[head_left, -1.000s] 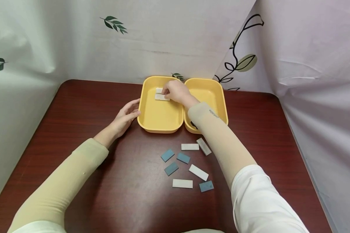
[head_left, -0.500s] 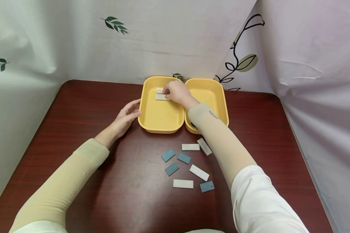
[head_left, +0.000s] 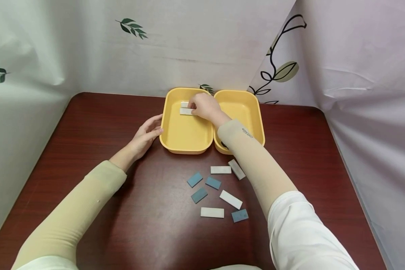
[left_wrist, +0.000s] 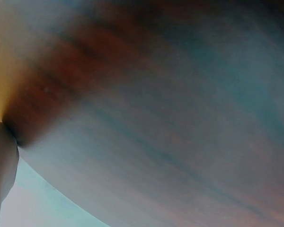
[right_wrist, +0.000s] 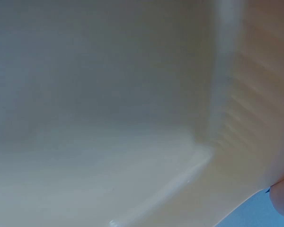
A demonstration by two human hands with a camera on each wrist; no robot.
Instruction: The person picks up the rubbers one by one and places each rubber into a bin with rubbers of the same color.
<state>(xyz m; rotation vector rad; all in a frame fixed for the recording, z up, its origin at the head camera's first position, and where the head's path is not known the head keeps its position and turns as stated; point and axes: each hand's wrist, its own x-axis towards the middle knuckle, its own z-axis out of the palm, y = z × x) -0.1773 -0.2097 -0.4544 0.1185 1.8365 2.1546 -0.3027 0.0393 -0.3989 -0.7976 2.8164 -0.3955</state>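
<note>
White tile [head_left: 185,111] is in upper mid of L yellow tray [head_left: 185,138], just below a 2nd tile [head_left: 184,105]. Tray's R rim abuts R yellow tray [head_left: 244,107]; cloth [head_left: 175,48] close behind. Tabletop [head_left: 145,213] runs wide on frame's L; loose white tiles [head_left: 212,212] & blue tiles [head_left: 199,195] lower ctr. L hand [head_left: 145,136]: fingers relaxed, touching tray's L edge. R hand [head_left: 205,106]: fingertips pinch tile's R end.

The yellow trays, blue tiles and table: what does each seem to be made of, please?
Yellow trays: probably smooth plastic, from the even colour and rounded rims.
Blue tiles: matte, perhaps stone or ceramic; flat faces and straight edges leave it open.
Table: glossy wood or wood-look laminate, by its reddish streaks and pale sheen.
</note>
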